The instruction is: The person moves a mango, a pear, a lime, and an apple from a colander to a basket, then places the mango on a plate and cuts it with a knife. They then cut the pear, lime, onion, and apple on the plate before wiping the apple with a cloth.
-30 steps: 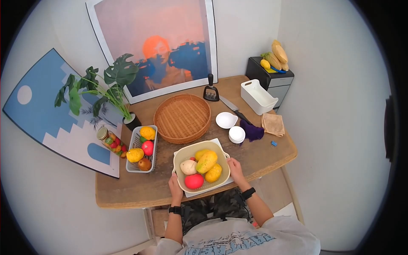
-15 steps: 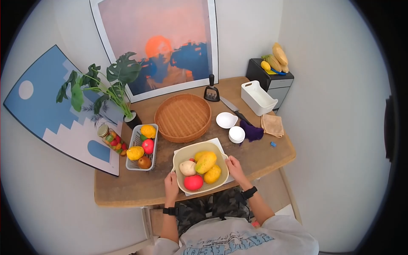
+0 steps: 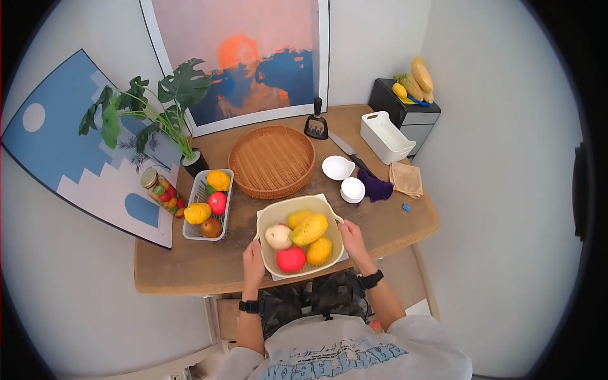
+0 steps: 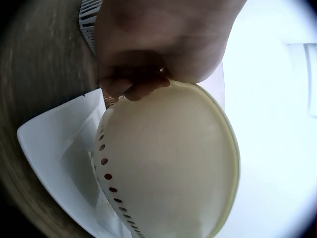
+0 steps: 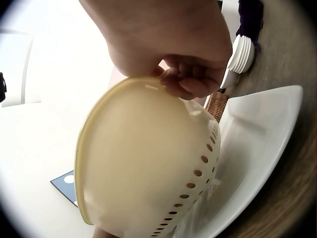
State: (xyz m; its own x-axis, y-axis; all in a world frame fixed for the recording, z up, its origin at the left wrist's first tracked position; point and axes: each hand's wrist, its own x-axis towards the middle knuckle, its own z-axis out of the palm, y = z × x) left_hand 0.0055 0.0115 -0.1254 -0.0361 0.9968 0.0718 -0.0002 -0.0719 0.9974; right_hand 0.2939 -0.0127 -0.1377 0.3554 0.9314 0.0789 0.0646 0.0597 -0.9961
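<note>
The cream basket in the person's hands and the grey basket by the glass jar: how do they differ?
The cream basket is broad and rounded; the grey basket is narrower and oblong. The left hand and right hand grip the cream basket, while neither touches the grey basket. The cream basket has round holes; the grey basket has slots. Both hold several yellow items and something red.

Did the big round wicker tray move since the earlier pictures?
No, the wicker tray hasn't shifted any visible way relative to the black plant pot.
</note>
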